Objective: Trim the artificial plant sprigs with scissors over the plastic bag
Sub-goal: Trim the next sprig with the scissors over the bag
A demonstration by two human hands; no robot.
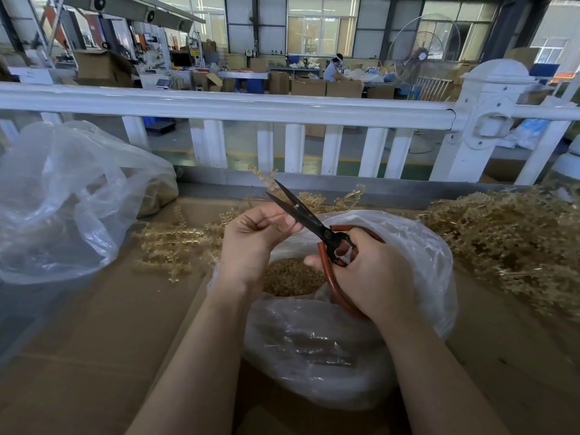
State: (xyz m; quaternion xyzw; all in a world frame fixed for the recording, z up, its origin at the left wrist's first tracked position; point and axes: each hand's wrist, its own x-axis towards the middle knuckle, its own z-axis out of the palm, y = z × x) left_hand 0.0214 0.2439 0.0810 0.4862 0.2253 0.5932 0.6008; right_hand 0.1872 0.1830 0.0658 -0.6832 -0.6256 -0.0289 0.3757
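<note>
Right hand curls through the red loop handles of the scissors, thumb side toward us, and the black blades stand parted, tips pointing up and away to the left. Left hand sits just beside those blades, fingers curled, thumb and forefinger pinching a thin stem of a sprig whose beaded golden tip pokes up behind the blade points. Both hands hang right over the mouth of the plastic bag, and down inside it lies a heap of small golden trimmings. The bag's clear rim bulges around the right wrist and spills toward the near edge of the tabletop, which is covered in brown cardboard. Left of the hands, a few loose sprigs lie flat on the cardboard, with a stretch of bare board between them and the near edge. Farther left, a second, bigger clear bag slumps open, taking up that corner. Out to the right a thick tangled pile of sprigs runs along the far right side, near the bag but apart from it. Behind it all, a white railing closes off the far edge.
</note>
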